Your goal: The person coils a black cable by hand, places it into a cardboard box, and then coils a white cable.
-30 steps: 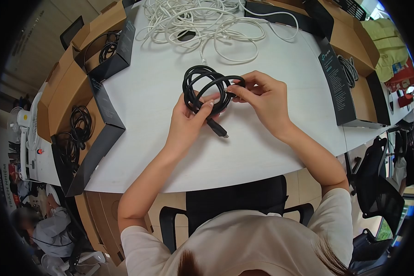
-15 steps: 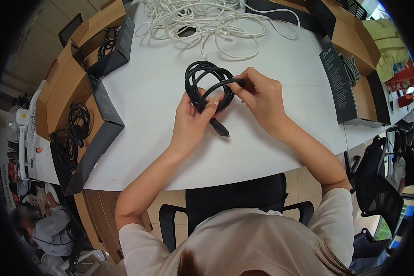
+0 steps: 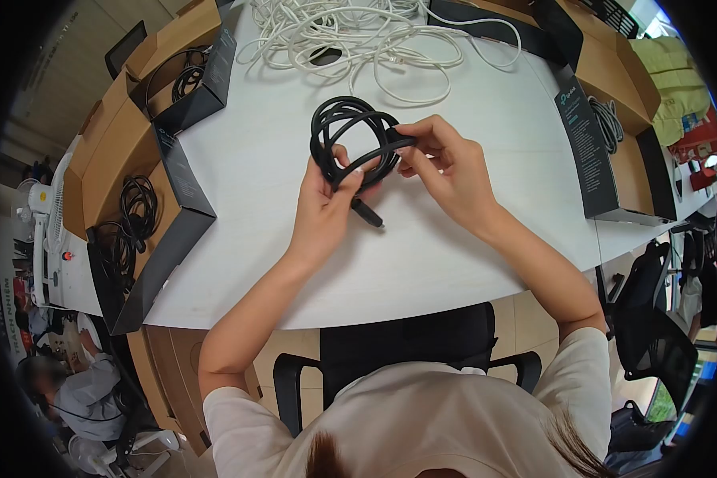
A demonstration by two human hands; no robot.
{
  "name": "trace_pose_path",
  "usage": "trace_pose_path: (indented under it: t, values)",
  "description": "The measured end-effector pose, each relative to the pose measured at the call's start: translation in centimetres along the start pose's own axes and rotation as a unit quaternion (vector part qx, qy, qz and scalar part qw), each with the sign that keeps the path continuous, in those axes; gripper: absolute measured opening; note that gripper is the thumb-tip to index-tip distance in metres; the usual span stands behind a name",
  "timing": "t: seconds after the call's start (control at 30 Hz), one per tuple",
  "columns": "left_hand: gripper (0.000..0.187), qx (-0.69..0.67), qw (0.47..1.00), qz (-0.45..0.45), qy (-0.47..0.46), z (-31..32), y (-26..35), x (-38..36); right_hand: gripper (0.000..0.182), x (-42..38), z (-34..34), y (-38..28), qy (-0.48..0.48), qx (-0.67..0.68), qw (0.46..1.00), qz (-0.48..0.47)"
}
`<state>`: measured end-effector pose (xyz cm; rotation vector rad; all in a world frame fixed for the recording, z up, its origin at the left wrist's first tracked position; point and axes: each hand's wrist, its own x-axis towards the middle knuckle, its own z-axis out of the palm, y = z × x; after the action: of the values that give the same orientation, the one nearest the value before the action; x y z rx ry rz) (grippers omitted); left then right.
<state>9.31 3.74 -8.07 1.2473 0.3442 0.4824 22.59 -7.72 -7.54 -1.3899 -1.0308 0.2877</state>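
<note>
A black cable [image 3: 320, 127], wound into several loops, is held above the white table. My left hand [image 3: 323, 201] grips the lower left of the coil, its thumb pressed across the loops. Below that thumb a black plug [image 3: 367, 213] hangs free, pointing down and right. My right hand [image 3: 448, 159] pinches the cable at the coil's right side, fingers closed around it. Part of the cable behind both hands' fingers is hidden.
A heap of white cables [image 3: 422, 36] lies at the table's [image 3: 502, 263] far side. Open boxes with black cables stand at left, one box [image 3: 187, 171] nearest. A box [image 3: 585, 151] at right holds a grey cable [image 3: 605, 123]. A person [image 3: 88, 390] sits lower left.
The coil and my left hand have shifted slightly left, the coil also upward. My right hand has brought its section of cable closer against the loops. The hanging plug has moved left and up.
</note>
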Motion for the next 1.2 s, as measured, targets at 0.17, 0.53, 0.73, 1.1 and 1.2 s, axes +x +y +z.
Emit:
trace_pose_path:
  t: [0.17, 0.53, 0.73, 1.1, 1.2]
  values:
    - [0.025, 0.049, 0.999, -0.005, 0.017, 0.0, 0.4, -0.1, 0.018, 0.0, -0.5, 0.2, -0.057, -0.057, 0.996, -0.036]
    - [0.021, 0.024, 0.997, 0.017, -0.066, 0.0, -0.1, -0.2, 0.016, 0.2, -0.7, -0.6, 0.026, -0.292, 0.950, -0.108]
    - [0.021, 0.021, 0.998, 0.006, -0.067, 0.3, -0.2, -0.3, 0.012, 0.2, -1.0, -1.3, 0.003, -0.234, 0.972, -0.003]
    - [0.029, 0.063, 0.995, -0.057, -0.060, 0.1, 0.7, 0.2, 0.014, 0.3, -1.2, -1.8, 0.033, -0.331, 0.904, -0.270]
    - [0.031, 0.080, 0.989, -0.087, -0.093, 0.4, 1.3, 0.1, 0.015, 0.8, -1.8, -1.5, 0.042, -0.321, 0.908, -0.265]
